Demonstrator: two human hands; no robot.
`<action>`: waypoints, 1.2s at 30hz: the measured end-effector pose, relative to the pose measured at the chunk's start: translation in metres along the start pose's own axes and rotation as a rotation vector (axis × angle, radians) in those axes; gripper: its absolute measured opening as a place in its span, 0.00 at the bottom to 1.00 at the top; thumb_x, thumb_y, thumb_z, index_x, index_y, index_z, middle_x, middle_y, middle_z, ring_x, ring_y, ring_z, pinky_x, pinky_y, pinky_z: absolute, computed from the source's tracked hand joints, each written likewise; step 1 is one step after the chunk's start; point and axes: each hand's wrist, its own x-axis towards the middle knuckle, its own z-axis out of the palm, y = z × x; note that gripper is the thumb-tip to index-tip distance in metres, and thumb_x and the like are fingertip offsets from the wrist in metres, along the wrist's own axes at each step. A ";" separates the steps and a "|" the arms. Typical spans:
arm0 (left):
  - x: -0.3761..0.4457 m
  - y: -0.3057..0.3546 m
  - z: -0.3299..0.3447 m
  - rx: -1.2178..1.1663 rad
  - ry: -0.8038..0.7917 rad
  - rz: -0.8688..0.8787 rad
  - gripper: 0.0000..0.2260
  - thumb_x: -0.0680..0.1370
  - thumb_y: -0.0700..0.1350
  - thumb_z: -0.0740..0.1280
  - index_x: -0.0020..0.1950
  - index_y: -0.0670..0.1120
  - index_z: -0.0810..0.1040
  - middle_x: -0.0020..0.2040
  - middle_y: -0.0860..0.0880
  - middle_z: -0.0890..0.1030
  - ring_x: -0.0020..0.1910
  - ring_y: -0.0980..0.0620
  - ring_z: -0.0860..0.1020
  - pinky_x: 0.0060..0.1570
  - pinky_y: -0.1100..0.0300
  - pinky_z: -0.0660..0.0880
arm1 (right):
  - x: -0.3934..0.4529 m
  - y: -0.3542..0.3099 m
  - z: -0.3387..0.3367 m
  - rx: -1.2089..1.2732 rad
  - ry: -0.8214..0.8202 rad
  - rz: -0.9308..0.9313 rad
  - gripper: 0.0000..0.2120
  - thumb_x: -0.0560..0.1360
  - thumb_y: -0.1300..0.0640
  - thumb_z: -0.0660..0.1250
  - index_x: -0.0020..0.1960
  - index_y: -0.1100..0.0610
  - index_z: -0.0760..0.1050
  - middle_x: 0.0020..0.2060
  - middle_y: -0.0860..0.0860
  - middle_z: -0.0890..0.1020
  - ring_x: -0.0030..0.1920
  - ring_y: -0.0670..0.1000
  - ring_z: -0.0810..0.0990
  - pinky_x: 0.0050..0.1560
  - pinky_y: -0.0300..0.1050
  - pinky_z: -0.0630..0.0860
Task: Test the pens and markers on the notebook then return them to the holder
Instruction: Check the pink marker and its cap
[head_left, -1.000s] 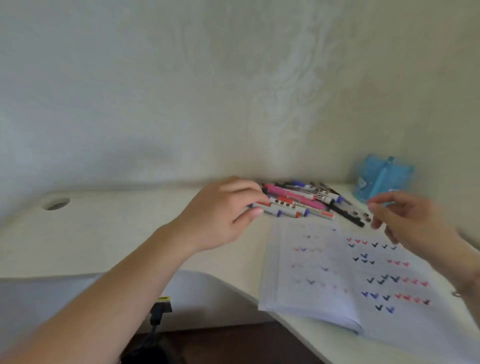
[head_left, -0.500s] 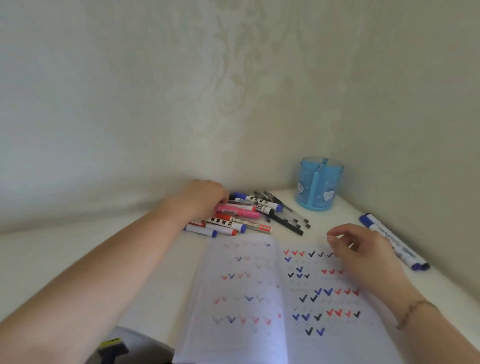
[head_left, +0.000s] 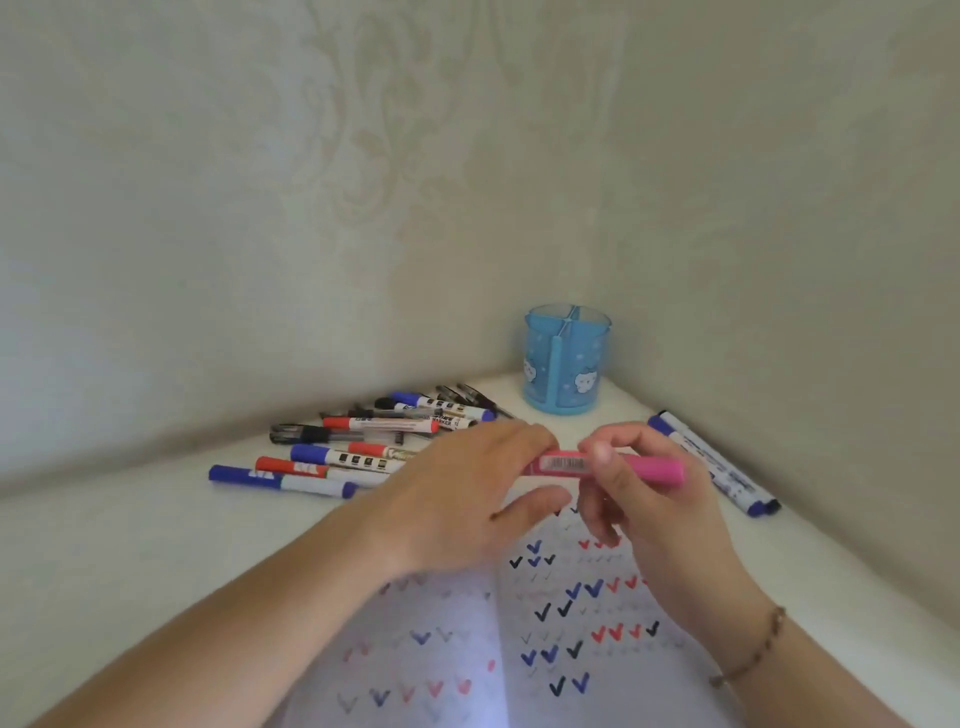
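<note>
A pink marker (head_left: 652, 470) lies level above the open notebook (head_left: 566, 644), held at both ends. My left hand (head_left: 467, 499) grips its left end. My right hand (head_left: 639, 514) pinches the barrel near the white label. The notebook pages carry rows of red, blue and black check marks. A pile of several pens and markers (head_left: 363, 441) lies on the desk behind my left hand. The blue translucent holder (head_left: 567, 359) stands in the far corner, and no pens show in it.
Two blue-capped white markers (head_left: 714, 462) lie side by side along the right wall. The white desk (head_left: 114, 545) fits into a corner between two pale patterned walls. A bracelet is on my right wrist.
My left hand has lifted the pink marker out of the pile and carried it over the notebook. My right hand has risen from the page to take hold of it.
</note>
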 end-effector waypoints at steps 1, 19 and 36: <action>-0.002 -0.002 0.007 0.034 0.003 0.034 0.17 0.81 0.61 0.52 0.57 0.52 0.72 0.42 0.60 0.73 0.40 0.59 0.72 0.41 0.61 0.69 | -0.001 0.001 0.003 -0.006 0.008 0.019 0.13 0.69 0.48 0.74 0.37 0.56 0.76 0.22 0.56 0.73 0.21 0.51 0.67 0.22 0.39 0.65; -0.023 0.002 0.020 -0.063 0.137 0.035 0.11 0.77 0.48 0.56 0.57 0.50 0.73 0.46 0.54 0.78 0.44 0.59 0.73 0.44 0.67 0.67 | -0.014 0.003 0.035 -0.215 0.174 -0.128 0.18 0.68 0.56 0.77 0.31 0.58 0.68 0.20 0.55 0.73 0.24 0.47 0.69 0.24 0.37 0.66; -0.029 0.008 0.013 -0.506 -0.083 0.167 0.05 0.78 0.53 0.66 0.46 0.55 0.73 0.25 0.52 0.68 0.23 0.54 0.66 0.27 0.66 0.60 | -0.022 -0.013 0.010 -0.344 -0.236 -0.420 0.15 0.71 0.58 0.69 0.31 0.52 0.64 0.20 0.47 0.67 0.21 0.50 0.62 0.26 0.34 0.59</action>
